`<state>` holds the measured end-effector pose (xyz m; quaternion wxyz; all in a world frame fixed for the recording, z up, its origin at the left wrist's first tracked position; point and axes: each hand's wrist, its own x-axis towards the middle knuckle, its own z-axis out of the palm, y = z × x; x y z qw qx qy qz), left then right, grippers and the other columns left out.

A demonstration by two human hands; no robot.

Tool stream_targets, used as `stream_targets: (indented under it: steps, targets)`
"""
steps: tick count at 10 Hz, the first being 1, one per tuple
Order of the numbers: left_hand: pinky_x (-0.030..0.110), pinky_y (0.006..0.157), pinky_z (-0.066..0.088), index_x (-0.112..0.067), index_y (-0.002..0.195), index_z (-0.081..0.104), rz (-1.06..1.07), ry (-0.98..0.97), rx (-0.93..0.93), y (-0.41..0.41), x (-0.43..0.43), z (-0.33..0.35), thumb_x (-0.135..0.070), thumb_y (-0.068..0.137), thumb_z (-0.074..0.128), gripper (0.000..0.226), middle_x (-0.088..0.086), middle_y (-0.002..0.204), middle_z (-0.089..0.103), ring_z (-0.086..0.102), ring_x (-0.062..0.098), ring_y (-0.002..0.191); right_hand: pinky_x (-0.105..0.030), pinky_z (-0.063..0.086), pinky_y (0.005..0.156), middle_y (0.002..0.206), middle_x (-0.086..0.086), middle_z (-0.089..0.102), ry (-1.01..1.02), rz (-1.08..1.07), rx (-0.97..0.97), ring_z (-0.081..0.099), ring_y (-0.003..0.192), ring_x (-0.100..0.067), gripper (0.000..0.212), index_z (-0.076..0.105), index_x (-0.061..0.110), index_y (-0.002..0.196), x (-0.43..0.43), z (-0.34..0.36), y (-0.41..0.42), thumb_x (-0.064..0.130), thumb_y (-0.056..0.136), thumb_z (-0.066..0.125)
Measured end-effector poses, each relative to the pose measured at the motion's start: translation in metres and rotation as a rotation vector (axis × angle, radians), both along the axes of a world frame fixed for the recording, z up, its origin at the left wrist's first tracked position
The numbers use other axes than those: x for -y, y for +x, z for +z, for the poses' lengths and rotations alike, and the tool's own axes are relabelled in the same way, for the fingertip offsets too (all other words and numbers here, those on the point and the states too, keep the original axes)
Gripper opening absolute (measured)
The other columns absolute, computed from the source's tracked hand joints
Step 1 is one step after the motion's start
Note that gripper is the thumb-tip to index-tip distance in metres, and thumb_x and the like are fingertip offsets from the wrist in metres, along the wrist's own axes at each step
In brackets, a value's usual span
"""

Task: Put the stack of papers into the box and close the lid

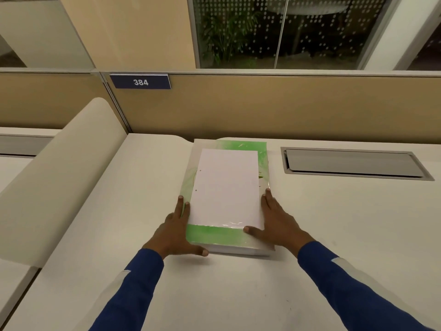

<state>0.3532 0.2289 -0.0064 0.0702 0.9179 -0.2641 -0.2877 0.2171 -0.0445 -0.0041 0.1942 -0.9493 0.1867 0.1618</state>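
Note:
A flat green-and-white box lies shut on the white desk, its long side running away from me. On its glossy lid rests a stack of white papers with two punch holes near the left edge. My left hand clasps the box's near left side, fingers along the edge and thumb at the front corner. My right hand clasps the near right side, its thumb lying on the lid by the papers' corner.
A grey cable hatch is set into the desk to the right of the box. A rounded beige divider rises on the left. A tan partition with a blue "384" label stands behind, below windows.

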Motion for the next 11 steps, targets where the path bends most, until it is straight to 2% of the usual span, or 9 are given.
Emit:
stream_targets:
  steps: [1, 2, 3, 5, 8, 9, 10, 11]
  targets:
    - [0.045, 0.103, 0.049, -0.02, 0.161, -0.018, -0.047, 0.066, 0.079, 0.01, 0.007, -0.002, -0.091, 0.046, 0.07, 0.161, -0.006, 0.163, -0.038, 0.038, 0.03, 0.14, -0.05, 0.034, 0.12, 0.167, -0.007, -0.027, -0.01, 0.01, -0.061, -0.001, 0.159, -0.026, 0.14, -0.014, 0.005, 0.159, 0.002, 0.004, 0.015, 0.081, 0.071, 0.064]
    - [0.044, 0.104, 0.047, -0.019, 0.161, -0.016, -0.05, 0.094, 0.103, 0.022, 0.018, 0.001, -0.088, 0.05, 0.072, 0.157, -0.002, 0.165, -0.035, 0.043, 0.032, 0.136, -0.051, 0.033, 0.121, 0.167, -0.01, -0.027, -0.026, 0.018, -0.105, 0.001, 0.159, -0.028, 0.145, -0.013, 0.004, 0.159, 0.008, 0.011, 0.031, 0.081, 0.068, 0.068]
    - [0.045, 0.107, 0.046, -0.018, 0.161, -0.016, -0.055, 0.105, 0.107, 0.034, 0.028, 0.005, -0.086, 0.054, 0.073, 0.155, -0.001, 0.165, -0.035, 0.042, 0.032, 0.137, -0.05, 0.033, 0.121, 0.167, -0.011, -0.028, -0.029, 0.021, -0.122, 0.007, 0.158, -0.03, 0.146, -0.014, 0.003, 0.158, 0.013, 0.015, 0.047, 0.08, 0.068, 0.07]
    - [0.048, 0.109, 0.044, -0.021, 0.161, -0.018, -0.033, 0.073, 0.081, 0.052, 0.035, 0.007, -0.082, 0.056, 0.075, 0.153, -0.006, 0.164, -0.038, 0.034, 0.032, 0.142, -0.044, 0.045, 0.111, 0.162, -0.003, -0.039, 0.05, -0.011, -0.097, 0.043, 0.143, -0.032, 0.145, -0.024, 0.01, 0.157, 0.024, 0.009, 0.064, 0.077, 0.07, 0.07]
    - [0.049, 0.113, 0.041, -0.021, 0.16, -0.02, -0.024, 0.06, 0.089, 0.054, 0.037, 0.006, -0.082, 0.058, 0.075, 0.152, -0.007, 0.164, -0.037, 0.029, 0.034, 0.145, -0.047, 0.043, 0.112, 0.165, 0.003, -0.034, 0.068, -0.033, -0.008, 0.039, 0.143, -0.032, 0.144, -0.022, 0.016, 0.158, 0.029, 0.001, 0.063, 0.081, 0.067, 0.069]
    - [0.049, 0.119, 0.03, -0.019, 0.161, -0.016, -0.065, 0.155, 0.169, 0.051, 0.04, 0.004, -0.086, 0.059, 0.07, 0.149, 0.003, 0.167, -0.031, 0.023, 0.037, 0.149, -0.047, 0.045, 0.11, 0.167, 0.001, -0.028, 0.023, -0.04, 0.005, 0.04, 0.143, -0.033, 0.14, -0.014, 0.014, 0.16, 0.028, 0.0, 0.06, 0.082, 0.068, 0.067]
    - [0.056, 0.126, 0.006, -0.019, 0.162, -0.015, -0.071, 0.218, 0.241, 0.04, 0.045, 0.006, -0.091, 0.062, 0.059, 0.143, 0.013, 0.168, -0.025, -0.003, 0.042, 0.156, -0.048, 0.046, 0.108, 0.169, -0.001, -0.023, -0.004, -0.016, 0.054, 0.035, 0.146, -0.033, 0.129, -0.006, 0.016, 0.161, 0.024, 0.003, 0.044, 0.082, 0.074, 0.061]
    - [0.06, 0.125, -0.003, -0.015, 0.163, -0.008, -0.104, 0.163, 0.377, 0.001, 0.058, -0.006, -0.094, 0.072, 0.041, 0.13, 0.019, 0.169, -0.017, -0.012, 0.043, 0.156, -0.049, 0.042, 0.113, 0.171, 0.0, -0.015, 0.01, 0.024, 0.111, 0.029, 0.15, -0.031, 0.115, -0.001, 0.017, 0.162, 0.023, -0.003, 0.012, 0.077, 0.082, 0.056]
